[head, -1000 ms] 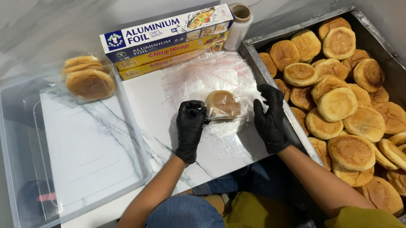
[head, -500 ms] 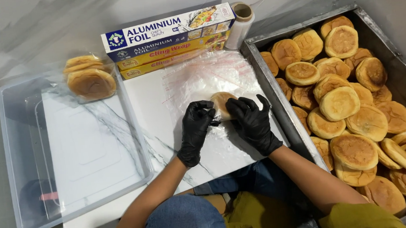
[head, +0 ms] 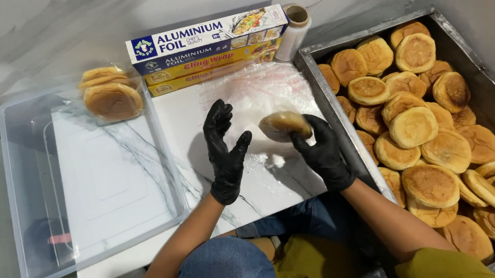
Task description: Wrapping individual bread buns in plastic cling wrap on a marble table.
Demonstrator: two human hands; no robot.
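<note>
Head view: bun tray beside bun

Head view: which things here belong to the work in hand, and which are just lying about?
In use:
- wrapped bun, held in the right hand
- left hand, open beside it
- cling film sheet on the board
- metal tray of buns
- clear tub with wrapped buns

Lying about:
- foil box
- film roll

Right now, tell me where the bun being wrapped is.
In the head view, the wrapped bun is held up by the right hand at centre, above the cling film sheet, just left of the metal tray of buns.
</note>
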